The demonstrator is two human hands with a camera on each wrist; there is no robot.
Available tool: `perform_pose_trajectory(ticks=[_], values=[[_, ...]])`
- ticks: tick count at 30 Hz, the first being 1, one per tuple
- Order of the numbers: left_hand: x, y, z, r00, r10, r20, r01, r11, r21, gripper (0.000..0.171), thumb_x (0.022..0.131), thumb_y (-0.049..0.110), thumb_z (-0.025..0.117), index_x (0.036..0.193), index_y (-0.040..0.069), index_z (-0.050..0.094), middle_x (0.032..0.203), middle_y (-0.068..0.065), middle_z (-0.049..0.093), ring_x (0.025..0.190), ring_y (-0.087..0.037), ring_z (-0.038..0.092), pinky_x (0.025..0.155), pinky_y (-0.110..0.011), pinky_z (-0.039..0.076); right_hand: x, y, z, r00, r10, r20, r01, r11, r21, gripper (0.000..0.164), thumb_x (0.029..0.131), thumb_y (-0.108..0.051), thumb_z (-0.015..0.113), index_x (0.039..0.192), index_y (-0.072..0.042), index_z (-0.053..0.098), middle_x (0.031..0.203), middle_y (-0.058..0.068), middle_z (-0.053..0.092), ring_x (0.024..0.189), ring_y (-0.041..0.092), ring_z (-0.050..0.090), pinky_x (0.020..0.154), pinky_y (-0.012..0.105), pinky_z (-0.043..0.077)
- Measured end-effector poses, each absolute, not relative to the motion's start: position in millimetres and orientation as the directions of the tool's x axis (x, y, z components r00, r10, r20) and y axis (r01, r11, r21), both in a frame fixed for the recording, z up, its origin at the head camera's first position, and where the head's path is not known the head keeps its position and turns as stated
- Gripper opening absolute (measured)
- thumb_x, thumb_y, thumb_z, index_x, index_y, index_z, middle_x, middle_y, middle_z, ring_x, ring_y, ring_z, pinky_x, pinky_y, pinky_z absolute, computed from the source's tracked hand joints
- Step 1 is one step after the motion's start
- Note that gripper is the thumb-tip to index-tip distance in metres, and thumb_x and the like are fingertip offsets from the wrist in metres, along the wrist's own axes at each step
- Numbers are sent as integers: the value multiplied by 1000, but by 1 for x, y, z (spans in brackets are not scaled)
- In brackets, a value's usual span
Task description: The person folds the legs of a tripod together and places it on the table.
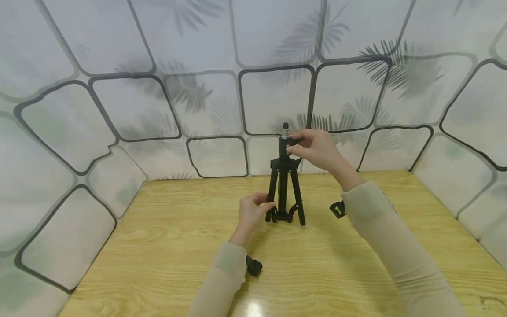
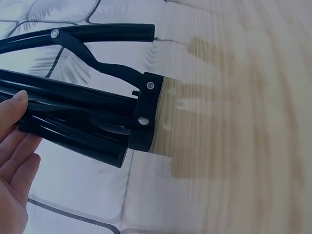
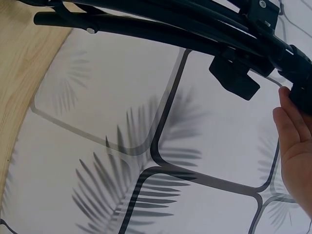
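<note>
A black tripod stand (image 1: 283,187) is upright on the wooden table, its legs folded close to the central tube. A silver tip with a black cap (image 1: 285,130) tops it. My left hand (image 1: 252,210) pinches one leg low down, thumb on the near side; the left wrist view shows the lower bracket (image 2: 146,112) and its riveted braces just beyond the fingers. Up near the collar, my right hand (image 1: 317,149) grips a black knob (image 3: 303,92) on the side of the stand. A black clamp lever (image 3: 234,78) juts out below the right fingers.
The light wooden table (image 1: 178,237) extends around the stand. Behind it and at both sides hangs pale cloth (image 1: 210,105) with dark outlines and leaf prints. Small black devices (image 1: 254,267) sit by the sleeves at both wrists.
</note>
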State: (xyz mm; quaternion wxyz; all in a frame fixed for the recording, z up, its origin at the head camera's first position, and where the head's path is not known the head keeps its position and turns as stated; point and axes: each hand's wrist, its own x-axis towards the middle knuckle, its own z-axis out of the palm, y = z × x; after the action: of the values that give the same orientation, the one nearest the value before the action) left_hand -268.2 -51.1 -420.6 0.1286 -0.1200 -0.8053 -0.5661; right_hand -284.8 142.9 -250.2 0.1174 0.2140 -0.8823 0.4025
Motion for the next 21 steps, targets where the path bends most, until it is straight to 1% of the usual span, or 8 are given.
perform_pose_trajectory(ticks=[4,9,14,21], values=[[-268,-49,-421,-937,44,348,340,353,872,24,72,11,73,93,0,67,85,-8,67,81,-17,63,78,-33,48,-284,142,-250,-883,-285,373,-469,582,-664,39,80,-27,67,112,-6,59,97,11,63,81,21,59,72,39,47],[-269,-48,-423,-936,46,350,341,370,864,25,73,14,73,93,1,67,87,-7,67,82,-17,63,76,-31,49,-283,141,-251,-882,-290,372,-471,581,-664,39,80,-27,66,112,-6,59,99,11,62,83,21,60,73,39,47],[-268,-45,-421,-934,55,353,346,382,857,25,74,17,73,94,2,67,88,-6,67,83,-16,62,74,-28,49,-282,141,-251,-881,-285,377,-472,583,-662,38,80,-26,67,111,-7,60,98,10,63,82,21,60,73,39,47],[-271,-41,-420,-932,73,356,354,409,841,26,74,20,72,94,3,67,89,-5,66,83,-16,62,71,-26,50,-283,141,-251,-876,-274,398,-480,583,-655,36,79,-24,67,110,-5,60,99,11,63,84,22,59,74,39,47]])
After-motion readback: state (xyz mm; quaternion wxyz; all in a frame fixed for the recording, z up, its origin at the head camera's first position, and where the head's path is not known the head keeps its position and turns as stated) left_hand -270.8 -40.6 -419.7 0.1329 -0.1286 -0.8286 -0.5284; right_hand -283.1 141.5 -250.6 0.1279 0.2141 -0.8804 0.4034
